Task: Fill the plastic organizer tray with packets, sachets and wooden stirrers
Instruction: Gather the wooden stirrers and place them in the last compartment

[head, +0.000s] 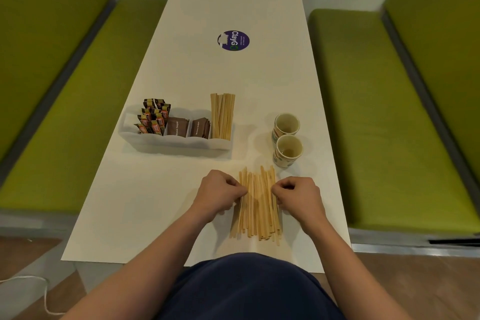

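Pinching a loose pile of pale wooden stirrers flat on table, left hand and right hand grips grasping its sides

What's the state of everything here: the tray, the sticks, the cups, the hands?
Organizer tray: upright, partly filled.
Orange-brown sachets: standing in left compartment.
Brown sugar packets: standing in middle compartments.
Stirrers in tray: leaning in right compartment.
Loose stirrers: flat on table.
Two paper cups: upright, apparently empty.
Left hand, right hand: pressing the loose stirrers' sides.
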Action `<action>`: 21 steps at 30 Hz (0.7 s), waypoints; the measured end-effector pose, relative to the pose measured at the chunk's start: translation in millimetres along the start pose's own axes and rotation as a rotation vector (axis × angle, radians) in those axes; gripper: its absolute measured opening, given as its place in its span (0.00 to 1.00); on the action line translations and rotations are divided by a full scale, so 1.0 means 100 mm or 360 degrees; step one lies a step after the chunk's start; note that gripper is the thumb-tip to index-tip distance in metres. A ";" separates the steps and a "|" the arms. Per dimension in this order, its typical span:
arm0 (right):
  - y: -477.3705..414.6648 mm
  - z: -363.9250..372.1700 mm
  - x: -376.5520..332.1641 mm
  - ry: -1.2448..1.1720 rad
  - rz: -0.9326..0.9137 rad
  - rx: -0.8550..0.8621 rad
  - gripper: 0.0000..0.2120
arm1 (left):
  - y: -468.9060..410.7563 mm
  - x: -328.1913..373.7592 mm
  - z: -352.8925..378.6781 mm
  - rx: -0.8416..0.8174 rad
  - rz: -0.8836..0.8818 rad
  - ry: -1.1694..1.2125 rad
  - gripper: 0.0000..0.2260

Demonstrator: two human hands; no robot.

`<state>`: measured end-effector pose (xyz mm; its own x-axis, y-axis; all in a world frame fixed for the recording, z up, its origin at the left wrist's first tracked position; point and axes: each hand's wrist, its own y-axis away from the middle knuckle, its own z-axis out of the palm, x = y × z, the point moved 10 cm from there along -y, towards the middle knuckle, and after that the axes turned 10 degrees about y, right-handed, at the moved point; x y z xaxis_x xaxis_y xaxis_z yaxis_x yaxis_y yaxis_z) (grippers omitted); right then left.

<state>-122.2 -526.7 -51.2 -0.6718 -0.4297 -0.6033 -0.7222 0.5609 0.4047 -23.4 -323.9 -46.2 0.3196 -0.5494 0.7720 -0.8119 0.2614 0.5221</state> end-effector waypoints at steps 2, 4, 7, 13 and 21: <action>0.02 -0.01 -0.03 -0.0041 -0.0034 -0.0001 0.07 | 0.02 0.02 -0.04 -0.0025 0.0019 0.0091 0.03; 0.06 -0.02 -0.09 -0.0099 -0.0079 -0.0001 0.07 | 0.03 0.10 -0.11 -0.0019 0.0097 0.0203 0.03; 0.11 -0.05 -0.19 -0.0198 -0.0138 0.0014 0.06 | 0.06 0.33 -0.25 0.0017 0.0255 0.0337 0.03; 0.19 -0.14 -0.40 -0.0433 -0.0229 0.0083 0.03 | -0.11 1.11 -0.95 0.0362 0.0727 0.0431 0.02; 0.20 -0.28 -0.77 -0.0745 -0.0285 0.0289 0.03 | -0.59 1.27 -1.30 0.0704 0.0784 0.0242 0.04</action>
<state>-90.0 -501.8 22.3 -0.3655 -0.1917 -0.9109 -0.7511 0.6388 0.1669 128.5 -305.7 68.1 -0.1000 -0.3231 0.9411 -0.9934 0.0857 -0.0761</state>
